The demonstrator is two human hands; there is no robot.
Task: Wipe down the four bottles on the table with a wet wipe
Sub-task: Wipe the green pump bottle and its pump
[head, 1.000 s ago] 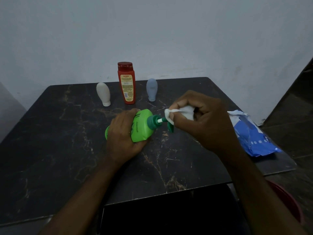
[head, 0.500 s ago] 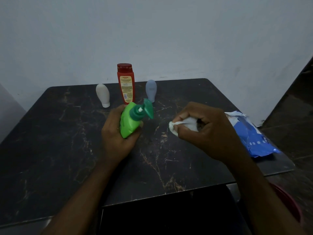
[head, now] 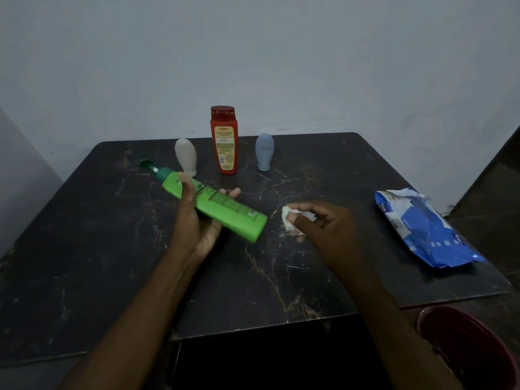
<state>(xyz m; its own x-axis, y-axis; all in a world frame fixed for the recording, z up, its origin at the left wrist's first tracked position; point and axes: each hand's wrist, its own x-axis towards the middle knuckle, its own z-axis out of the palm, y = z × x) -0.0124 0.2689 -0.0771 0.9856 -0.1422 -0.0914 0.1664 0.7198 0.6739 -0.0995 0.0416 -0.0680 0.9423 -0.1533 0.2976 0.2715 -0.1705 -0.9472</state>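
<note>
Slippage looms as the left hand (head: pixel 197 220) cradles the green pump bottle (head: pixel 219 205) aslant above the table (head: pixel 98 249) (thumb over, fingers (head: pixel 233 191) under, a loose-looking hold), the right hand (head: pixel 329 229) pinching the balled wet wipe (head: pixel 288 218) just beside its base.

Crumpled blue packet (head: pixel 427 229) at right, dark red bucket (head: pixel 467 347) below it, pale wall (head: pixel 253 52) behind

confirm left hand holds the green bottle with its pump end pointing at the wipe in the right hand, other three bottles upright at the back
Wrong end. In the head view the left hand holds the green bottle with its base, not its pump, toward the wipe in the right hand. The red bottle, white bottle and grey-blue bottle are upright at the back.
</note>
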